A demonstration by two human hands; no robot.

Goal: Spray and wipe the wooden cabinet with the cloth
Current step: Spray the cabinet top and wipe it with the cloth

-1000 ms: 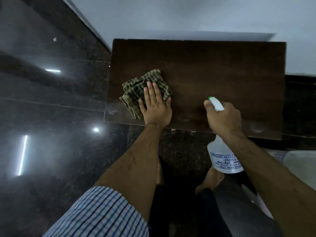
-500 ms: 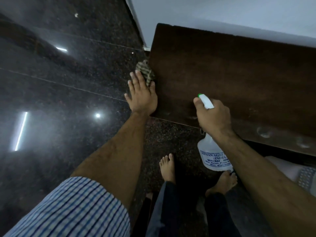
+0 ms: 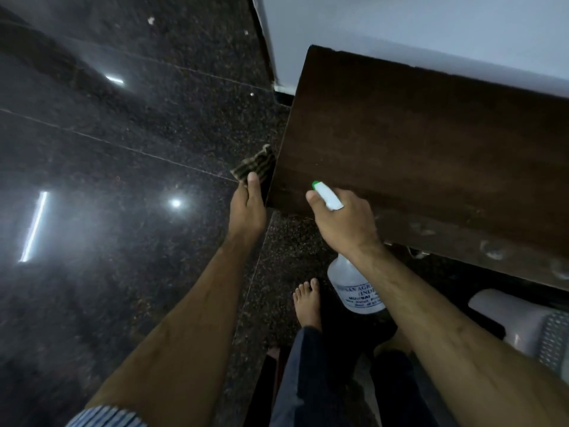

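Note:
The dark wooden cabinet (image 3: 415,143) stands against the white wall, its top filling the upper right. My left hand (image 3: 248,204) holds the green checked cloth (image 3: 255,166) against the cabinet's left side, just below the top's near-left corner; its thumb lies on the cloth and most of the cloth is hidden behind the edge. My right hand (image 3: 341,220) grips the white spray bottle (image 3: 354,288) by its neck, over the cabinet's front edge. The green-tipped nozzle (image 3: 317,184) points up and left.
Polished black granite floor (image 3: 123,180) with light reflections spreads to the left. My bare feet (image 3: 308,303) stand in front of the cabinet. A white object with a patterned cover (image 3: 523,325) lies at the lower right. Wet marks dot the cabinet's front edge (image 3: 489,251).
My left hand slid the cloth off the cabinet top and down onto its left side. The view swung left. My right hand kept its hold on the bottle.

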